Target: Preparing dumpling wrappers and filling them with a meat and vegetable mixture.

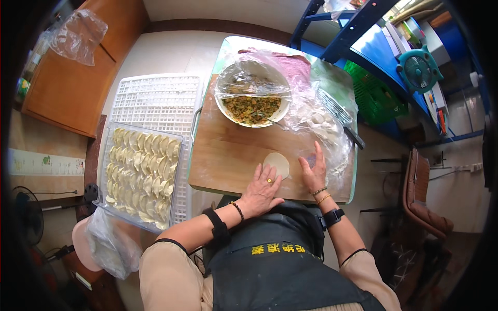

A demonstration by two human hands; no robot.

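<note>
A round, flat dough wrapper [277, 162] lies on the wooden board [218, 155]. Resting on its lower left edge are the fingertips of my left hand [263, 188], palm down. To its right my right hand [315, 171] is raised at the board with thumb and index finger apart, holding nothing. Beyond the wrapper stands a white bowl [286, 112] of chopped filling [253, 109], partly covered with plastic film, with a metal spoon handle [277, 124] over its rim. Small dough pieces [319, 117] lie partly under floury film on the right.
Rows of dumplings [144, 171] fill a clear tray [181, 155] on a white plastic rack [155, 93] at left. A black-handled knife [353, 137] lies at the board's right edge. A pink cloth [295, 68] is behind the bowl; a brown chair [420, 194] stands right.
</note>
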